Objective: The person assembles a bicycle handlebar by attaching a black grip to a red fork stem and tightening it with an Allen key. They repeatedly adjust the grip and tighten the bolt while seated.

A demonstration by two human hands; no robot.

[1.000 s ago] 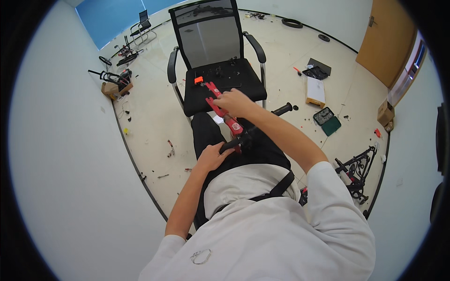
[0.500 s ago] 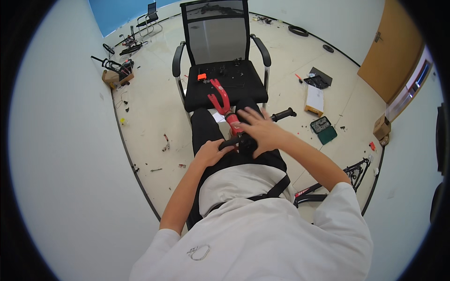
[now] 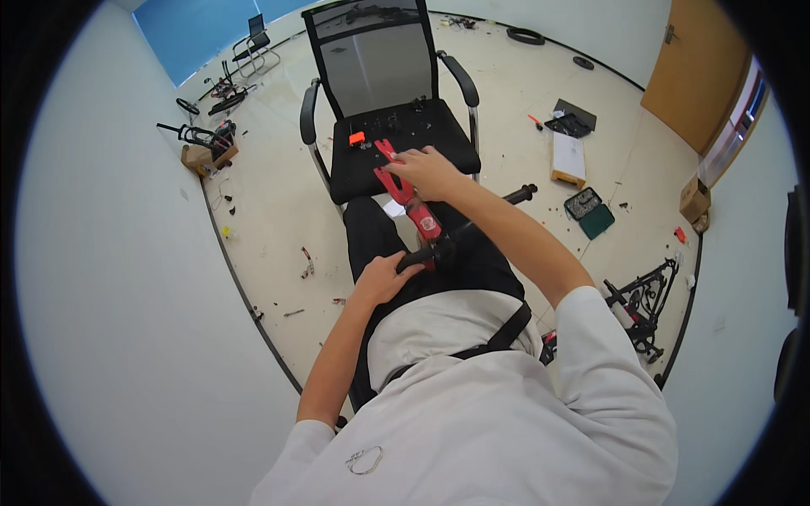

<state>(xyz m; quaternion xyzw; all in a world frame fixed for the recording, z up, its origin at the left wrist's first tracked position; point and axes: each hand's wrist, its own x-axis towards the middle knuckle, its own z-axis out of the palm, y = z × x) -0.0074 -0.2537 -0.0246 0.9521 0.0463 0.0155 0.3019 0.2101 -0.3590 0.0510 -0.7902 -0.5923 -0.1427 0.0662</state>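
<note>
The right hand (image 3: pixel 429 173) has moved from above the bar (image 3: pixel 415 257) to the fork (image 3: pixel 422 215), whose tips reach over the front edge of the seat (image 3: pixel 451 139), fingers grasping one leg while the left hand (image 3: pixel 381 278) grips the bar, so turning the fork seems in hand, requiring a steady bar.

Right hand (image 3: pixel 427 174) moved from black handlebar (image 3: pixel 462 234) to red fork (image 3: pixel 423 221).

A round, pale badge (image 3: pixel 429 224) on the red tube (image 3: pixel 418 210), a ring-shaped print (image 3: pixel 368 460) across the white shirt (image 3: pixel 489 413), and no lettering readable on either!
</note>
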